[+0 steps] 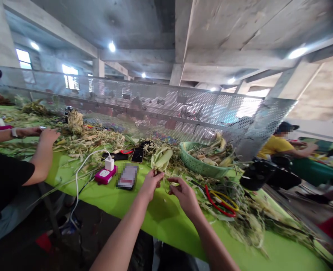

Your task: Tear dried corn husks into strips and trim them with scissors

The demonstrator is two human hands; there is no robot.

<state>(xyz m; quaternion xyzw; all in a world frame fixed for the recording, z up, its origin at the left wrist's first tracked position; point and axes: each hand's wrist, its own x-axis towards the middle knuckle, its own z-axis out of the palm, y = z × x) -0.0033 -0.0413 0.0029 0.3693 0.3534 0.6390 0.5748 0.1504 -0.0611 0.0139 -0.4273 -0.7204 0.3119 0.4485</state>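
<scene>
Head view, clock centred on the frame. Nine o'clock: a co-worker's forearms (44, 150) reach over loose husk at the tabletop (161, 214). Eight o'clock: magenta power socket (104, 175) with a white charger (109, 163) plugged in; phone (127, 177) just beside it, toward centre.

Six o'clock, just below centre: pale green husk bundle (161, 159), broad leaves outward, narrow end toward the wearer. Left hand (150, 183), near seven o'clock, pinches that narrow end. Right hand (185, 194), five o'clock, apart from the left, thumb and forefinger curled close; cannot tell whether a strand is between them. Bundle looks light, papery, flexible; likely to split along the grain. Best hold: the gathered end, gently, not the leaf edges.

Four o'clock: green basket (200, 169) of dry husk. Nearer the wearer, red handles (215, 206) lie among fibres. Three o'clock: a person in yellow (272, 146).
</scene>
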